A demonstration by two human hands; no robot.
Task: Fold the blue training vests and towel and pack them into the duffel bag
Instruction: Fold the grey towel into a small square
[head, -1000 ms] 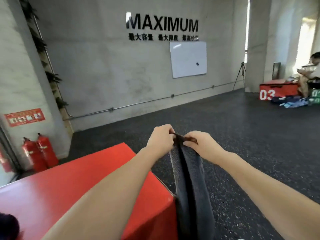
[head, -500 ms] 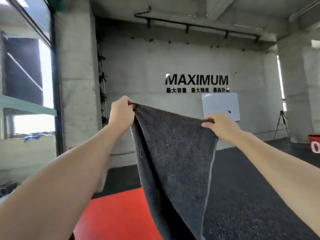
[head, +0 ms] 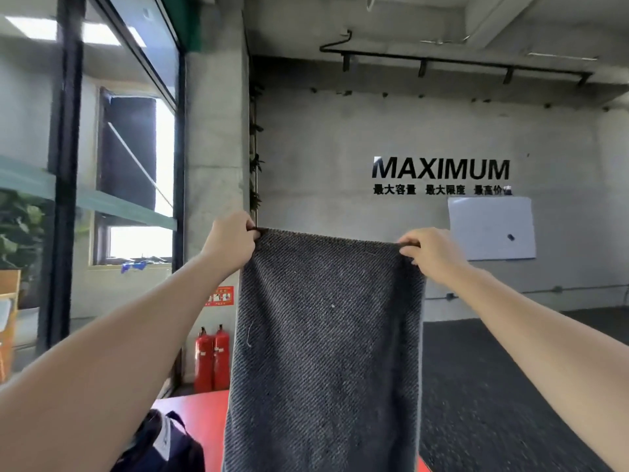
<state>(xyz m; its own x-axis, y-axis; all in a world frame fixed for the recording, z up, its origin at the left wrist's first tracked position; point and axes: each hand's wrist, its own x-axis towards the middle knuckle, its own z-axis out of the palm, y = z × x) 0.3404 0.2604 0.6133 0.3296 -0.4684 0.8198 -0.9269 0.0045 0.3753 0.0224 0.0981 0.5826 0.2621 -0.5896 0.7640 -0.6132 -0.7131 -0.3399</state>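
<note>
Two bare forearms enter from the lower left and lower right of the frame, with no sleeves, watch, rings or gloves visible. The left hand (head: 231,241) and right hand (head: 430,253) are bare too.

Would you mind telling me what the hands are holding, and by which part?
Both hold the towel by its top edge: the left hand pinches the top left corner, the right hand the top right corner. The rest hangs free.
</note>
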